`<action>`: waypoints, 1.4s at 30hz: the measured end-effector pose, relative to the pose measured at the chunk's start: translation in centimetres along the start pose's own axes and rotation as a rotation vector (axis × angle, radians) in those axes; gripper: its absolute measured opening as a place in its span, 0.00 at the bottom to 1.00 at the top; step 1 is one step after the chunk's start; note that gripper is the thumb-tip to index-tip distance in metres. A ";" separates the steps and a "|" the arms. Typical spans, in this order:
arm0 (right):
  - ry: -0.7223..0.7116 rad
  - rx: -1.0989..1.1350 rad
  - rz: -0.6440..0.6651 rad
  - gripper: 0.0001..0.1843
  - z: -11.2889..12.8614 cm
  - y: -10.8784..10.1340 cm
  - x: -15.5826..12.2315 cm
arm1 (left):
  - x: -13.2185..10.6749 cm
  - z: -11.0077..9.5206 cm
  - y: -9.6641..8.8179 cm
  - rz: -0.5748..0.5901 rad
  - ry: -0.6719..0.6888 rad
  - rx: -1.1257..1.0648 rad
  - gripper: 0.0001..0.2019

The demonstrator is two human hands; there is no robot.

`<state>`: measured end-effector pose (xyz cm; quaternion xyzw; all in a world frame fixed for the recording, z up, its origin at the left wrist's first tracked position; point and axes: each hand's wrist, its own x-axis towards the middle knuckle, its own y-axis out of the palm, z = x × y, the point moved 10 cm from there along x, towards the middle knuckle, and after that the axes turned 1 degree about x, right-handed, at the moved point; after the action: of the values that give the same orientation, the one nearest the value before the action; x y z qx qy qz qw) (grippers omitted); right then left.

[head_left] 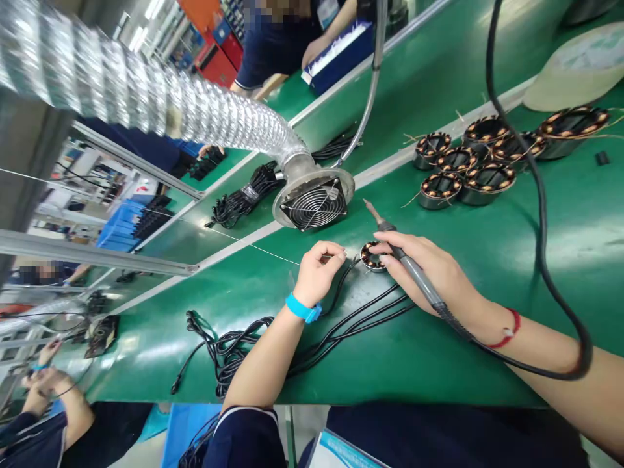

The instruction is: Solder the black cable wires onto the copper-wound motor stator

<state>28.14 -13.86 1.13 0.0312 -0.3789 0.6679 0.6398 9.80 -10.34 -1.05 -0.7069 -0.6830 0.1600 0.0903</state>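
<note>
Wound ring: on the green tabletop, a black cable running up beside it.
Right hand: closed around the soldering iron, fingertips at the ring.
Left hand: narrow pinch nearby; contents cannot be told.
Soldering step: apparently positioning ring and cable.
Iron tip: raised clear; next move likely calls for lowering it onto a steadied ring.

Worktop: green. Soldering iron: dark grey handle, brownish tip. Thin wire: whitish. Small coil ring: copper blobs alternating with black, silvery rim. Clustered coil rings: same copper-and-black pattern, silver-grey sides. Cables: plain black. Duct: shiny silver, spiral ridges. Fan: black, pale concentric rings. Wristband: bright blue. Bracelet: red, one pale bead. Sleeve: navy, white piping. Box: dark blue.
</note>
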 end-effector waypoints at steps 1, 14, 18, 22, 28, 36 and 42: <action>-0.013 0.004 -0.010 0.16 0.1 -0.2 0.1 | 0.1 -0.4 -0.5 -0.017 0.004 0.030 0.03; -0.078 0.123 -0.014 0.19 -0.4 1.4 0.3 | -8.5 -1.4 -2.2 -0.368 -0.055 0.198 0.07; -0.094 0.135 0.042 0.22 -0.8 3.0 0.0 | -9.7 -0.8 -2.2 -0.488 -0.086 0.220 0.04; -0.122 0.154 0.090 0.20 -1.2 4.1 0.0 | -8.1 -1.1 -1.6 -0.507 -0.096 0.261 0.04; -0.147 0.149 0.081 0.19 -1.8 4.4 0.3 | -5.1 -0.8 0.5 -0.362 -0.107 0.352 0.05; -0.191 0.078 0.016 0.19 -1.6 3.6 0.4 | -4.7 -2.7 0.4 -0.215 0.022 0.493 0.06; -0.224 0.005 -0.064 0.16 -2.1 3.2 1.0 | -3.5 -2.9 0.5 -0.082 0.096 0.540 0.07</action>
<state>26.08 -11.53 -1.32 0.1193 -0.4450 0.6403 0.6146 11.20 -13.56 1.83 -0.6356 -0.6387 0.2988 0.3142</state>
